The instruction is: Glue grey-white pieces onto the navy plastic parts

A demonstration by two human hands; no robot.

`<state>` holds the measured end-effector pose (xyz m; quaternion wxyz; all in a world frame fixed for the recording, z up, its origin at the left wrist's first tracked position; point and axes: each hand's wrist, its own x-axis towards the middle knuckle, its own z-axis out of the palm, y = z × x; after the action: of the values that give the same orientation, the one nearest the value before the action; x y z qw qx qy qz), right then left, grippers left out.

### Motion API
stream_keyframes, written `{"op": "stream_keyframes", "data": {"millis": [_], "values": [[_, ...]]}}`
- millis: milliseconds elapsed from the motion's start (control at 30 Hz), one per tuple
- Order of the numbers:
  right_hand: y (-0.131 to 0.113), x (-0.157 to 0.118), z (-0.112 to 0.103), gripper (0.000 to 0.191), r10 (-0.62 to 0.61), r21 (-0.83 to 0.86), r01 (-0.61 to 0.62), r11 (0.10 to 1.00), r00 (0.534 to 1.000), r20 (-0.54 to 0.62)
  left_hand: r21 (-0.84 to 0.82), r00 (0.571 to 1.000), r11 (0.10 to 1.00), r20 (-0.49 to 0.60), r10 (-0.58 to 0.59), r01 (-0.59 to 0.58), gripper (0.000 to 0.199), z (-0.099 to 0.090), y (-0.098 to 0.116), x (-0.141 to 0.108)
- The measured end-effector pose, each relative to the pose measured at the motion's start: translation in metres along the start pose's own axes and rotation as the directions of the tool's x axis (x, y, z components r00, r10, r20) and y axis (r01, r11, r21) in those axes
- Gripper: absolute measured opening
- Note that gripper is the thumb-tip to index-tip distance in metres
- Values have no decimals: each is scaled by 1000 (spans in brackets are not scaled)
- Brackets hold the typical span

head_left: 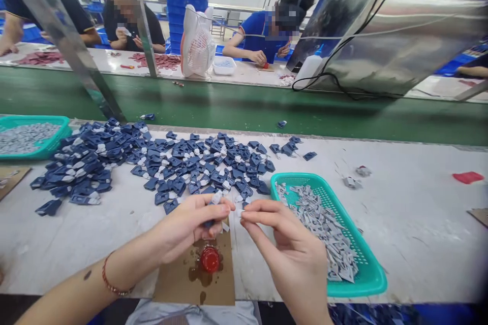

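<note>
Two hands met fingertip to fingertip at the lower middle of the frame, a small part in each.

The left hand, its forearm slanting in from the lower left with a braided bracelet at the wrist, curled palm-inward around a dark blue piece with a pale tip; the right hand, wrist bent, pinched a tiny pale bit between thumb and forefinger, just apart from the left fingertips. Reddish marks on the white bag, upper middle, were too blurred to read. Fingers hid most of the blue piece, the pale bit's shape was hard to make out, the right forearm was cut off at the bottom edge, and the right hand covered part of the green basket, lower right.
</note>
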<state>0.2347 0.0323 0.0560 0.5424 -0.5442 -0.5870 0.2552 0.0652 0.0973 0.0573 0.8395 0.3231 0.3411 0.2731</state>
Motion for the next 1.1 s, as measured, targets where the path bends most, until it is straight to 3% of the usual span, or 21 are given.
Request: {"op": "stream_keyframes", "data": {"millis": [100,267,367,467,667,900,1100], "values": [[-4,-12,12,23,2,24,-2,1000,1000,16,96,999,995,-19,28,-26,32,0,-13,-16],[-9,-26,20,24,28,83,-34,996,997,73,276,977,952,-127,172,-132,26,-6,-26,-33],[-9,-34,24,16,168,198,-180,964,983,76,343,955,926,-185,230,-157,24,-10,-37,-40],[-9,-42,28,8,317,256,-339,905,940,127,398,934,899,-213,285,-184,20,-12,-48,-46],[-18,-53,35,13,422,237,-446,863,894,149,494,876,827,-232,422,-268,12,-15,-66,-58],[-21,-58,41,13,471,155,-493,856,868,160,472,891,849,-243,383,-236,13,-19,-75,-61],[2,-52,32,27,639,207,-665,717,746,186,357,904,918,-312,292,-173,30,-44,-77,-70]]}}
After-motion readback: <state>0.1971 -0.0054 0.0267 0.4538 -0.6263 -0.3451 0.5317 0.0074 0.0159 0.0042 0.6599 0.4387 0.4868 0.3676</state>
